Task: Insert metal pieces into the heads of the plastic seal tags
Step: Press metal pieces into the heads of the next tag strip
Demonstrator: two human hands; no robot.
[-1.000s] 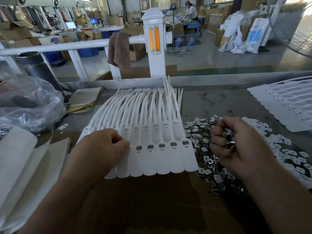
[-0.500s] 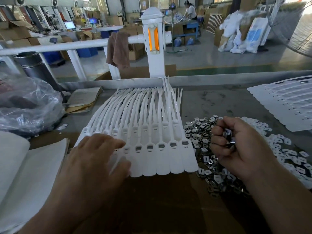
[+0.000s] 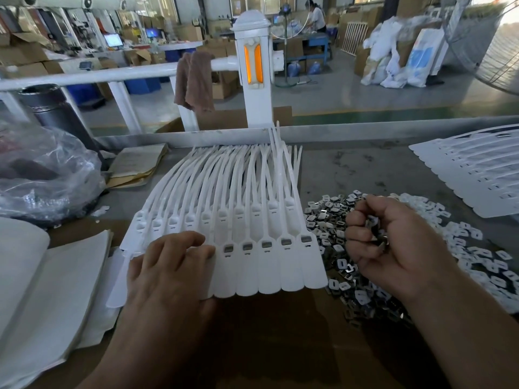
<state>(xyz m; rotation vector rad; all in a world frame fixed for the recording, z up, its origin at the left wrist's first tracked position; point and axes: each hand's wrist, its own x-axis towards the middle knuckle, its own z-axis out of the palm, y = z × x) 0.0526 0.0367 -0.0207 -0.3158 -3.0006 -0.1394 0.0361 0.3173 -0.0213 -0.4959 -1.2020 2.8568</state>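
White plastic seal tags (image 3: 252, 265), moulded side by side into one joined sheet, lie flat on the bench (image 3: 365, 169) right before me, broad flags toward me and thin straps fanning away to the back rail (image 3: 365, 131). I judge the sheet light and bendy, with straps springy enough to lift or skate if left loose, so the place to hold it is on the flat flags, not the straps. My left hand (image 3: 165, 276) does that: fingers (image 3: 182, 242) straight and spread, pressing the left part of the sheet to the bench. Four heads just right of those fingers show a grey insert in their square windows; the one at the right end I cannot tell. The metal pieces (image 3: 331, 237) lie heaped against the sheet's right edge, small, thin and shiny, each with a square hole. I expect them to be slick and sharp-edged, best pinched by the edges one at a time. My right hand (image 3: 393, 248) hovers over the heap, fingers curled round a handful of them. Beyond lie small white pieces (image 3: 477, 248), a second tag sheet (image 3: 477, 175), and at far left a clear plastic bag (image 3: 47, 175).
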